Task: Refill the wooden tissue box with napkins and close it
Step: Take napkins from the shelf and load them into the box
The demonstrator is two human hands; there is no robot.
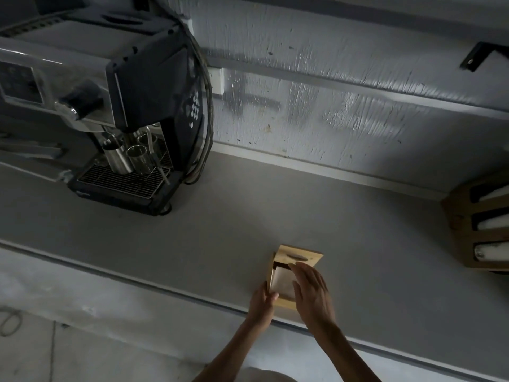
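Wooden tissue box [283, 302] stands open-topped, lid [300, 256] tipped wallward – left hand [263, 301] grips its side, right hand [311, 292] flat, empty

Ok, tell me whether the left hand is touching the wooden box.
Touching. The head view shows the left hand gripping the near left corner of the wooden box, thumb lying on its rim.

A black and chrome espresso machine [132, 111] stands at the back left of the grey counter [220, 216], with steel pitchers [128, 157] on its drip grate and cables [205, 111] hanging down its right side. Behind runs a rough white-painted wall [330, 92]. At the far right sits a wooden rack [479, 230], holding what may be white rolls.
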